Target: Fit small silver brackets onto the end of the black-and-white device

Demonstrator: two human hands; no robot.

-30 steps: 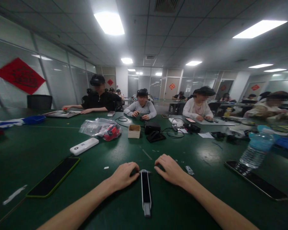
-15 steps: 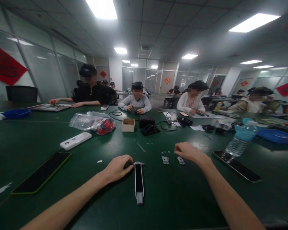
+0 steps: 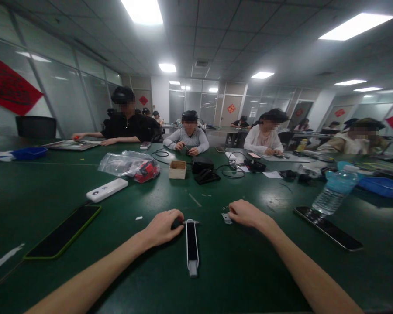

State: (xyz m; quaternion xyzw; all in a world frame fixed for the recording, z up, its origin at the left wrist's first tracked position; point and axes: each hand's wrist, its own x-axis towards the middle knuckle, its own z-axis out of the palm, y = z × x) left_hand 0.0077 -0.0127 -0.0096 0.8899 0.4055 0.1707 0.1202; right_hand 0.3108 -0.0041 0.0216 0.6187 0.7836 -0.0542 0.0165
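A slim white-framed device (image 3: pixel 192 246) with a black strip and a grey end lies upright in front of me. Across its far end runs a thin metal rod (image 3: pixel 197 223). My left hand (image 3: pixel 163 227) is curled beside it, thumb and fingers closed at the rod's left end. To the right, my right hand (image 3: pixel 249 213) rests low over the table with its fingers bent together. Its fingertips are at a small metal plate (image 3: pixel 226 218), partly covering the area; whether they pinch anything is hidden. Tiny bits lie just behind this plate.
A green-edged phone (image 3: pixel 63 233) and a white power bank (image 3: pixel 107 190) lie left. At right, a water bottle (image 3: pixel 334 194) stands by a dark phone (image 3: pixel 327 227). Ahead are a small box (image 3: pixel 177 170), a plastic bag (image 3: pixel 119 165) and black gadgets (image 3: pixel 203 165). Several people sit across the table.
My right hand has moved left, from the right-hand metal plate to the left-hand one, and now hides the other. My left hand stays at the rod. The view has shifted slightly.
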